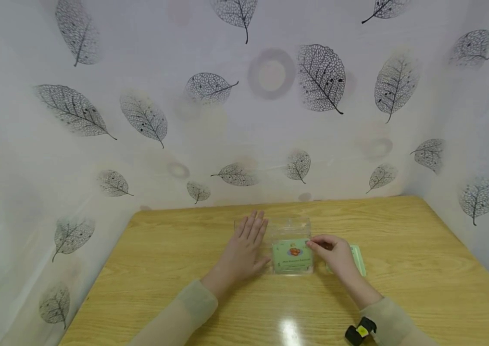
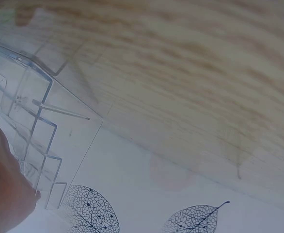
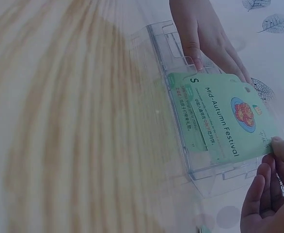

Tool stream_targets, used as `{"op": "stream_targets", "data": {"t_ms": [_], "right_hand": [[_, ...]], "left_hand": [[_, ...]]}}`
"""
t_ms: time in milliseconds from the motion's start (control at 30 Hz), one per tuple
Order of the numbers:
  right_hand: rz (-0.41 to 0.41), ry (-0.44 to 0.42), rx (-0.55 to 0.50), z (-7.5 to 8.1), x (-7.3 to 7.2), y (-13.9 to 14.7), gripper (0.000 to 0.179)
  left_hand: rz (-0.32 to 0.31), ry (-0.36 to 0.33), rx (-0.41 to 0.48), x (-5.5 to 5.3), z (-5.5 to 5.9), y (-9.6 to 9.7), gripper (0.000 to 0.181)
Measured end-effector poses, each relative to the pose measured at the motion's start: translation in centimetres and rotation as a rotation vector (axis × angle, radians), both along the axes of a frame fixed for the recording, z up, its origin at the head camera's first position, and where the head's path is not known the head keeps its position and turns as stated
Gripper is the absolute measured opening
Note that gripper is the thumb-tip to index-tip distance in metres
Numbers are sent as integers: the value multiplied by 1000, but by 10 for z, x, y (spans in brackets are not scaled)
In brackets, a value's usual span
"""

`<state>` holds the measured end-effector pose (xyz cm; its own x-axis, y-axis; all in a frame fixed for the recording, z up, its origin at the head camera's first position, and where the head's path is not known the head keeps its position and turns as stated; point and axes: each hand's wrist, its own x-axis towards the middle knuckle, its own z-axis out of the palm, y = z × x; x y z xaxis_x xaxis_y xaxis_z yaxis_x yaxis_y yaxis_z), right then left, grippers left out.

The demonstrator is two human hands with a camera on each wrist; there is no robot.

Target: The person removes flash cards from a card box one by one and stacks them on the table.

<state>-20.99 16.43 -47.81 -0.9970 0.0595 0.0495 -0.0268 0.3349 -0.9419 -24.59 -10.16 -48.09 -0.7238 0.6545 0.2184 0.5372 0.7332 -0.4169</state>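
Note:
A clear plastic tiered holder (image 1: pixel 289 224) stands on the wooden table, its stepped side showing in the left wrist view. Green cards fill its right half; the front one, a Mid-Autumn Festival card (image 3: pixel 229 119), bears a plate of red food. My right hand (image 1: pixel 332 250) pinches this card's edge between thumb and fingers. With fingers straight, my left hand (image 1: pixel 246 245) lies against the holder's left part. Behind the festival card, another green card (image 3: pixel 188 114) shows partly. More green cards (image 1: pixel 357 260) lie on the table, partly hidden by my right hand.
The wooden table (image 1: pixel 162 269) reaches back to a white leaf-printed curtain (image 1: pixel 235 125), which also rises along both sides. On my right wrist sits a black strapped device (image 1: pixel 360 331) with a yellow mark.

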Motion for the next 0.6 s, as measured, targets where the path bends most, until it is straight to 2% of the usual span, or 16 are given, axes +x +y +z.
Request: {"op": "stream_targets", "data": {"t_ms": [600], "right_hand": [[3,-2,18,4,-3,2,34]], "left_hand": [[11,1,-6,1,1,1,96]]}}
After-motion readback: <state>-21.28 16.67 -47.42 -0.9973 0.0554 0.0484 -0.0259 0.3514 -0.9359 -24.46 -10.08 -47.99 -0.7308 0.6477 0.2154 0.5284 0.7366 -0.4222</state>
